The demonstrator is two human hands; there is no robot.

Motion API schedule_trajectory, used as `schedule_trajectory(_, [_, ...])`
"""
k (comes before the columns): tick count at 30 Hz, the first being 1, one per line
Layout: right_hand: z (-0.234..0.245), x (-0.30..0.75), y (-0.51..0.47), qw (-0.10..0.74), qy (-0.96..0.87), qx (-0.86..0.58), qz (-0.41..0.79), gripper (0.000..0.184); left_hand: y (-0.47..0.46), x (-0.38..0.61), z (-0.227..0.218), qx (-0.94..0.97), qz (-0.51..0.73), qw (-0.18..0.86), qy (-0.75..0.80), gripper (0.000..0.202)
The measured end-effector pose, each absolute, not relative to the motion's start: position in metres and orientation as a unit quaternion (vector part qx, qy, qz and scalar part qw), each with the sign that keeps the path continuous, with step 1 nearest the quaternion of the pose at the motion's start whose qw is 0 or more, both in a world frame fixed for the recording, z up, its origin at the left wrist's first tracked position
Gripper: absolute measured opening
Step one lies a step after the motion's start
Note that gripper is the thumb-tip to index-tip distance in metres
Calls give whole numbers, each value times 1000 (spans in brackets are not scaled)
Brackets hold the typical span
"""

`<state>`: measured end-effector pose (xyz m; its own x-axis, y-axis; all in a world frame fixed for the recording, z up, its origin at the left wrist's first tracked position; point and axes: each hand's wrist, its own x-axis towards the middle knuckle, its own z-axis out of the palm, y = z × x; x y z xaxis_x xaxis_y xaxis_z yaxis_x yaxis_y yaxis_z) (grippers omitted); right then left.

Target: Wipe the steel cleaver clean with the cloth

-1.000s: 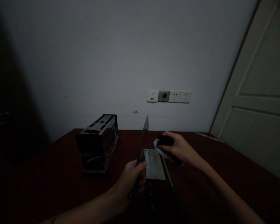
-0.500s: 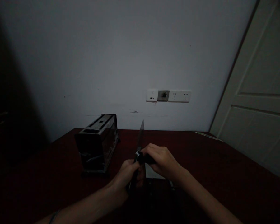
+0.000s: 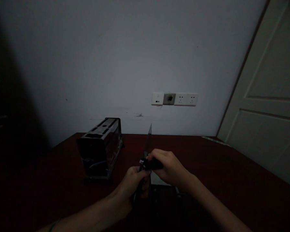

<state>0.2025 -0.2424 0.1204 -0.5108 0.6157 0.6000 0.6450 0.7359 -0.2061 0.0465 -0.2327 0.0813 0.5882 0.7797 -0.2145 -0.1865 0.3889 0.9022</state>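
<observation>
**Knife held upright over a dark red desk, cloth pad at the blade's base**

The left hand is clenched around the dark handle of a knife, holding it so the thin, flat steel blade stands nearly upright, its pointed tip rising in front of the pale wall. The blade shows edge-on as a narrow grey sliver with a dull metallic sheen.

The right hand meets the left just above the handle. Its fingers are curled down onto a small dark pad, with a bit of white showing at its left end, pressed against the base of the blade. In this dim light I cannot tell what the pad is made of.

Below the hands, a second flat, rectangular blade lies on the desk, mostly covered by the right wrist. The desk has a smooth, deep reddish-brown top.

To the left stands a boxy black knife block with slots cut in its top face and glossy sides. On the matte wall behind is a row of white plastic sockets, and a panelled door closes the right side.
</observation>
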Motion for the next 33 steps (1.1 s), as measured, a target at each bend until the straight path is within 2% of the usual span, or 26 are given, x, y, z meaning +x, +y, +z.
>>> schedule_trajectory(4, [122, 199, -244, 315, -884, -321, -130, 14, -235, 46, 86, 465, 327, 752, 334, 34])
schedule_trajectory(7, [123, 196, -245, 290, -888, -288, -210, 20, -235, 47, 87, 467, 337, 745, 336, 36])
schedule_trajectory(11, [122, 197, -244, 286, -891, -314, -158, 13, -234, 47, 86, 465, 337, 747, 335, 37])
schedule_trajectory(16, [119, 199, -243, 342, -868, -360, -11, 15, -234, 48, 83, 459, 327, 755, 336, 32])
schedule_trajectory(21, [129, 205, -246, 367, -836, -401, 76, 13, -235, 50, 80, 452, 321, 755, 349, 28])
schedule_trajectory(26, [142, 213, -248, 390, -849, -357, 12, 13, -233, 49, 82, 444, 333, 757, 346, 30])
schedule_trajectory(33, [128, 207, -243, 290, -892, -331, -107, 21, -232, 49, 77, 443, 332, 766, 325, 34])
